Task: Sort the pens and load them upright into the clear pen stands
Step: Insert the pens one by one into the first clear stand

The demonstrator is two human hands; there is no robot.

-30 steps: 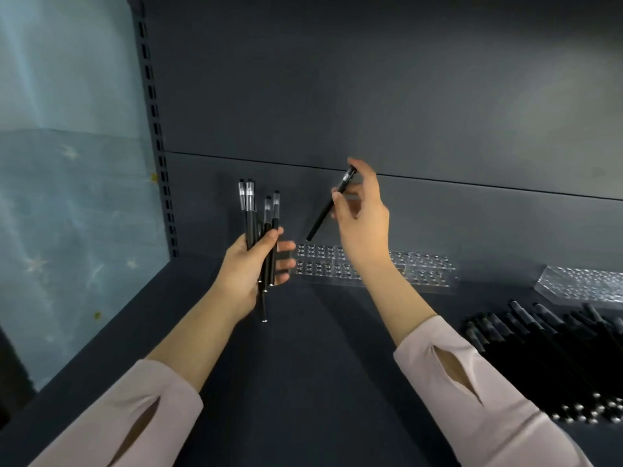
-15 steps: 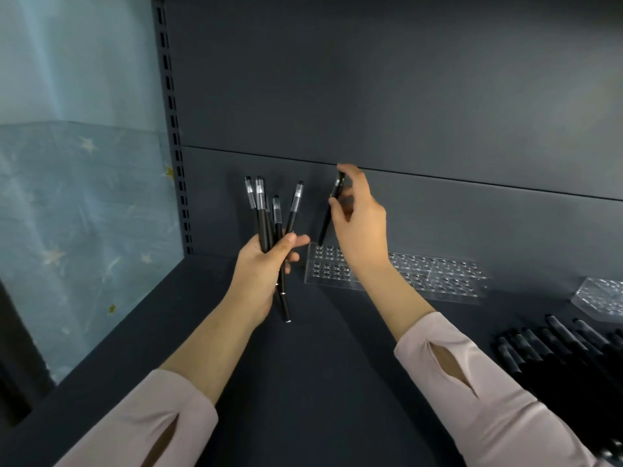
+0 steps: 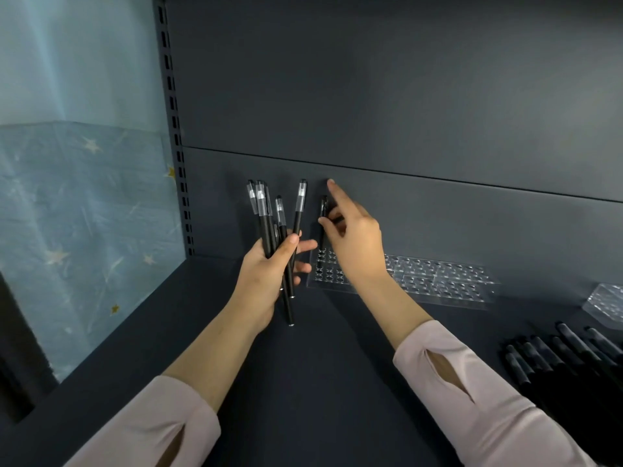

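Gripping a loose bundle of black pens (image 3: 266, 224), the person's left hand (image 3: 266, 274) hangs over the dark shelf (image 3: 337, 365), a little to the right of the slotted upright (image 3: 175, 129) and the pale blue star-printed sheet (image 3: 84, 197) beyond it. Thumb and fingers are curled round the barrels. The pens stand roughly upright and fan apart at the top, clear-windowed caps uppermost, and two of them sit lower than the rest, so their tips poke out beneath the palm.

Just beside it, the right hand (image 3: 357, 244) pinches a single black pen (image 3: 323, 207) between the thumb and the bent fingers, while the forefinger points straight up against the grey back panel (image 3: 371, 96). That pen is held almost vertical, cap up, with its lower end down at the left rear corner of the clear pen stand (image 3: 438, 281). From where I look I cannot tell whether the tip is seated in a hole or only touching the top.

The stand itself lies flat along the back of the shelf, its rows of holes running off to the right with no other pen in them. Farther right, a second clear stand (image 3: 606, 305) shows at the frame's edge. In front of it, well apart from both hands, a heap of loose black pens (image 3: 573, 358) lies on the shelf.
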